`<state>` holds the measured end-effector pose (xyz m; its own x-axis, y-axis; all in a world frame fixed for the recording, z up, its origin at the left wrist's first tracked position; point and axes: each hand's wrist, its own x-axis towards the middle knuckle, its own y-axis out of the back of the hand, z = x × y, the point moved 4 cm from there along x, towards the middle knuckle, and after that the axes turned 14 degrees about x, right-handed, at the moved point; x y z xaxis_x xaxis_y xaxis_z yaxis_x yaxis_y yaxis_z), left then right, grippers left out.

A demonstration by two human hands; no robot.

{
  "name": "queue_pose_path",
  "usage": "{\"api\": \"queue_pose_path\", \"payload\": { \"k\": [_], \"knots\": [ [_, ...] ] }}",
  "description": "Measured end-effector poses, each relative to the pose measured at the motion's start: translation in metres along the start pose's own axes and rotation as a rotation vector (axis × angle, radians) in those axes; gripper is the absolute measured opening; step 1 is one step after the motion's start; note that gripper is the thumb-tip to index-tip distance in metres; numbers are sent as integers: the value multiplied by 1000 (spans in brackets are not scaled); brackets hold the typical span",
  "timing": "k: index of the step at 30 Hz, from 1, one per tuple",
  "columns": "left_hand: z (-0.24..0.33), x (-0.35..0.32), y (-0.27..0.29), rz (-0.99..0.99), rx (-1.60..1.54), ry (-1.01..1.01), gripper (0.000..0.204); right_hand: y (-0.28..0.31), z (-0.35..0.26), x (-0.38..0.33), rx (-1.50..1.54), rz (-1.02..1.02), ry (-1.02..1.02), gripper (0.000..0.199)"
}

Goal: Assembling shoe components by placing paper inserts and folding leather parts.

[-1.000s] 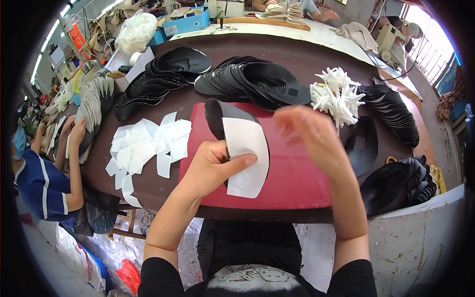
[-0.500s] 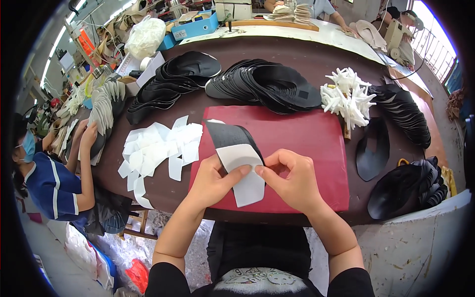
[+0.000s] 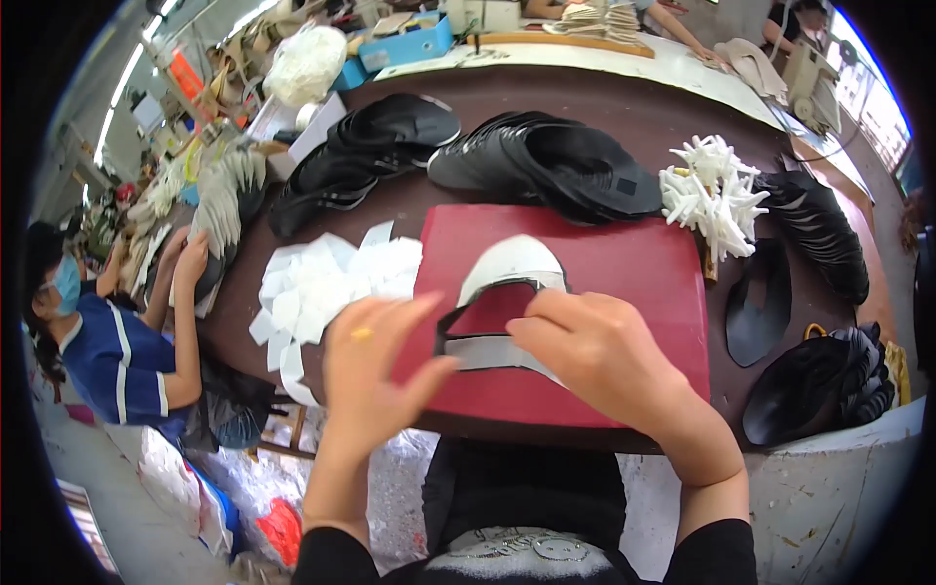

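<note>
A shoe upper [image 3: 511,256] lies on the red mat [image 3: 634,263] in front of me, its pale inner face up. It has a rounded white toe part, a dark-edged opening in the middle and a grey-white band nearer to me. My right hand [image 3: 609,351] is closed on its right side, fingers pinched together. By its left edge is my left hand [image 3: 375,366], slightly blurred, thumb and fingers spread with nothing between them. Just left of the mat lies a loose heap of white lining pieces [image 3: 336,278].
Stacks of black uppers [image 3: 556,166] line the far side of the table. At the right are a bunch of white spiky pieces [image 3: 712,200], a single black upper [image 3: 758,307] and a dark bundle [image 3: 809,385]. A co-worker [image 3: 117,351] sits at the left, handling pale pieces.
The upper, held up folded between both hands before, now lies spread on the mat. My left hand has let go and moved left; my right stays on it. The view has shifted slightly.
</note>
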<state>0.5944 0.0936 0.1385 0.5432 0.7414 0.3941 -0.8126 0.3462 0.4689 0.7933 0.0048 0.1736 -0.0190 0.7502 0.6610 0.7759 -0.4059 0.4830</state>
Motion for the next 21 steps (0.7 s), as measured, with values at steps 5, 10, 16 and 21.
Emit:
{"api": "queue_pose_path", "payload": {
  "k": [5,10,16,21],
  "knots": [
    [17,-1,5,-3,569,-160,20,9,-9,-19,32,278,-216,20],
    [11,1,-9,-200,117,168,24,-29,45,-57,967,238,-971,31],
    [-1,5,-22,-350,188,214,25,-42,38,-67,708,382,-521,15],
    [-2,-1,-16,-418,121,329,28,-55,25,-63,480,397,-368,8]
  ]
}}
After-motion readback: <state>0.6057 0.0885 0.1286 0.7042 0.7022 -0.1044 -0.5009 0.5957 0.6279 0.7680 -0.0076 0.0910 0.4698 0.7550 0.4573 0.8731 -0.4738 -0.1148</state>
